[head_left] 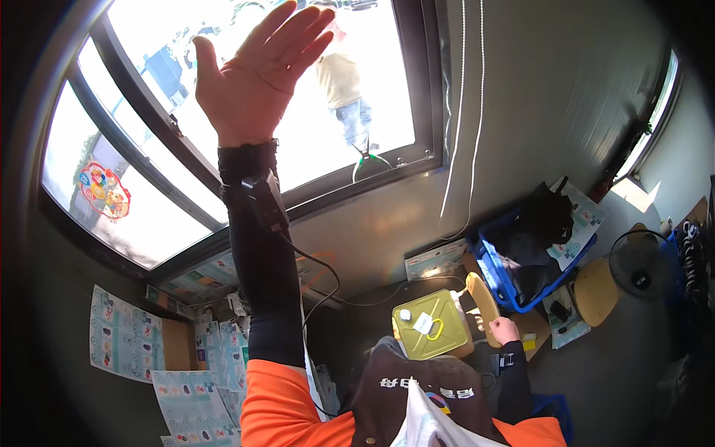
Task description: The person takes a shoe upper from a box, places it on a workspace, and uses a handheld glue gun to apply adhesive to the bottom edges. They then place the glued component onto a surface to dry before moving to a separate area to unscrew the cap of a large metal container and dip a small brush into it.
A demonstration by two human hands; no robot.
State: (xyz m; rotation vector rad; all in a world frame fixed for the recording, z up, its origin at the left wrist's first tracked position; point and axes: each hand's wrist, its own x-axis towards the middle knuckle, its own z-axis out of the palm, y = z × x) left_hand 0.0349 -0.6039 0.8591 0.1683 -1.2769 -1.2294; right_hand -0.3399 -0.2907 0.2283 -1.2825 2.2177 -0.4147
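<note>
My left hand (252,83) is raised in front of the bright window (387,82), fingers stretched out and palm showing, with nothing in it. A dark sleeve covers that forearm, and a small black device (264,200) with a cable is strapped near the wrist. Lower right, my right hand (506,331) is closed at the edge of a curved wooden chair backrest (482,302); its fingers are partly hidden. Left of that backrest stands a container with a yellow-green lid (417,339), a white cap and a yellow handle.
A blue crate (500,274) holds dark bags. Beyond it are a wooden seat (596,292) and a round black fan (640,262). Printed sheets (125,334) cover the lower left. White bead cords (456,112) hang beside the window. A person (344,86) stands outside.
</note>
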